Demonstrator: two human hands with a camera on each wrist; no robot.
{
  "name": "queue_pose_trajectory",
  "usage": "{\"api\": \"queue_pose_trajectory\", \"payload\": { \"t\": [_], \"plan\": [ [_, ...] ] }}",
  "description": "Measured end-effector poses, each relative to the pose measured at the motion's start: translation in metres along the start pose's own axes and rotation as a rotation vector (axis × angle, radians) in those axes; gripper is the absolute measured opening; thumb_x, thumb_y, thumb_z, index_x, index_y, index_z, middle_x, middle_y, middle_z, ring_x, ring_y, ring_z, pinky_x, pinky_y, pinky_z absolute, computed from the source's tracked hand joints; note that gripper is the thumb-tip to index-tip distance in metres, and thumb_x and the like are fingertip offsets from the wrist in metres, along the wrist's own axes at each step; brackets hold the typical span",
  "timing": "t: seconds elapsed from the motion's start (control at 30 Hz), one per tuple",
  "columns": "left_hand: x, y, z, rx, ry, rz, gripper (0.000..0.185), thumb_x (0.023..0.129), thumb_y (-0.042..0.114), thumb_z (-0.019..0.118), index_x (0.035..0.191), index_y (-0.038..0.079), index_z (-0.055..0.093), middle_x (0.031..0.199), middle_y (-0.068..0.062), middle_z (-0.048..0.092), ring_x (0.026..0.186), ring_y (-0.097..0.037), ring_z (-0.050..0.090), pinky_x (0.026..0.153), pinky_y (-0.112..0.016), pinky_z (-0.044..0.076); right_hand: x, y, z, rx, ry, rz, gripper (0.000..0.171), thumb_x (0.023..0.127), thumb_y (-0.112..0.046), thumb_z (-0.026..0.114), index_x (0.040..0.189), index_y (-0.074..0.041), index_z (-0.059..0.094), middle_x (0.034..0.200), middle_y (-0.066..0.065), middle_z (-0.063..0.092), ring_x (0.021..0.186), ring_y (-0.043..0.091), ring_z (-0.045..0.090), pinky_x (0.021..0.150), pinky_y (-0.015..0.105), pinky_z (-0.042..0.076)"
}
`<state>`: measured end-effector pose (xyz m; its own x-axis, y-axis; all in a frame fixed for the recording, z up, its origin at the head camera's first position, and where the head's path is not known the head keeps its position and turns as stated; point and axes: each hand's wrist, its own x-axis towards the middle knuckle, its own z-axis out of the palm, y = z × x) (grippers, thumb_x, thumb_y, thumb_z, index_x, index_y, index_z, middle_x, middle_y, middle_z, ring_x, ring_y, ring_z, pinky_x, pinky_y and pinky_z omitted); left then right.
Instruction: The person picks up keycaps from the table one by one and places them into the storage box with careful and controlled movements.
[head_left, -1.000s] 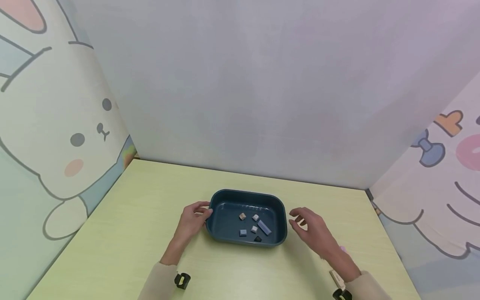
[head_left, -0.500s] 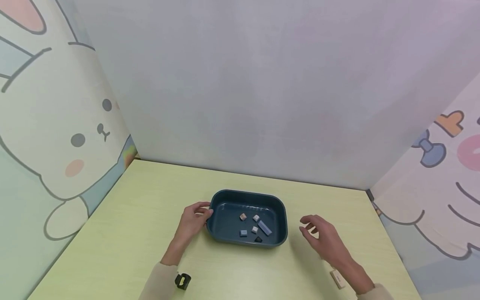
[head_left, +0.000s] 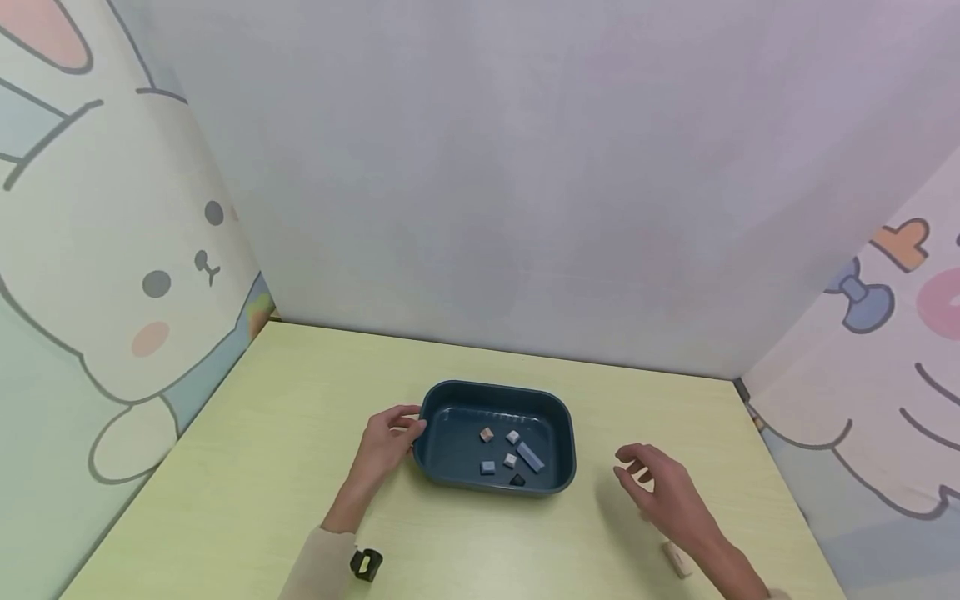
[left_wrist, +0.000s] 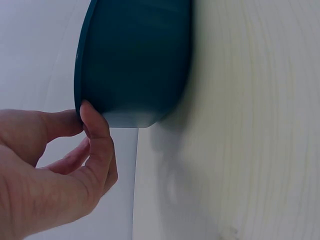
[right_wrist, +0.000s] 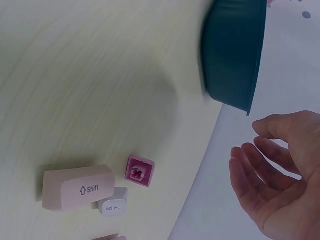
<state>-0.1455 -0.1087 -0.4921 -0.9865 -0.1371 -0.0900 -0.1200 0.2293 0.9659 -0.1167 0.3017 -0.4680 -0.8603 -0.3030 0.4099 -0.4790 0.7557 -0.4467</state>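
A dark teal tray [head_left: 564,433] sits mid-table with several small keycaps [head_left: 510,458] lying inside. My left hand [head_left: 411,419] holds the tray's left rim, thumb and curled fingertips on the edge; the left wrist view shows the fingertips [left_wrist: 86,107] on the rim of the tray [left_wrist: 135,55]. To the right of the tray, apart from it, my right hand [head_left: 633,467] hovers over the table, relaxed and holding nothing. The right wrist view has its bare palm [right_wrist: 280,175] beside the tray [right_wrist: 232,55].
Loose keycaps lie on the table near my right wrist: a beige Shift key [right_wrist: 77,187], a pink keycap [right_wrist: 139,171] and a white one [right_wrist: 114,204]. The Shift key [head_left: 677,558] also shows from the head. Cartoon-printed walls [head_left: 112,275] close in three sides.
My right hand has drawn away from the tray's right side, moving rightward and nearer to me. The left hand and the tray have stayed in place.
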Motion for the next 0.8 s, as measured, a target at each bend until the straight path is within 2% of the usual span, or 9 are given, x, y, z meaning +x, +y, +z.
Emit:
{"api": "queue_pose_trajectory", "payload": {
  "t": [0.53,0.8],
  "plan": [
    [0.002,-0.003,0.0,0.004,0.001,0.008,0.03,0.097,0.006,0.07,0.125,-0.004,0.068,0.097,-0.014,0.069,0.081,-0.033,0.069,0.065,-0.034,0.058,-0.018,0.01,-0.007,0.014,0.011,0.049,0.028,0.081,0.008,0.081,0.099,-0.01,0.07,0.094,-0.002,0.07,0.076,0.0,0.061,0.062,0.026,0.056],
    [0.004,-0.006,-0.001,0.015,0.009,0.006,0.03,0.097,0.007,0.07,0.125,-0.003,0.068,0.097,-0.014,0.069,0.082,-0.033,0.07,0.064,-0.032,0.057,-0.024,0.011,-0.006,0.033,-0.014,0.113,0.025,0.082,0.006,0.081,0.102,-0.006,0.07,0.094,-0.001,0.069,0.074,0.0,0.06,0.061,0.024,0.054]
  ]
}}
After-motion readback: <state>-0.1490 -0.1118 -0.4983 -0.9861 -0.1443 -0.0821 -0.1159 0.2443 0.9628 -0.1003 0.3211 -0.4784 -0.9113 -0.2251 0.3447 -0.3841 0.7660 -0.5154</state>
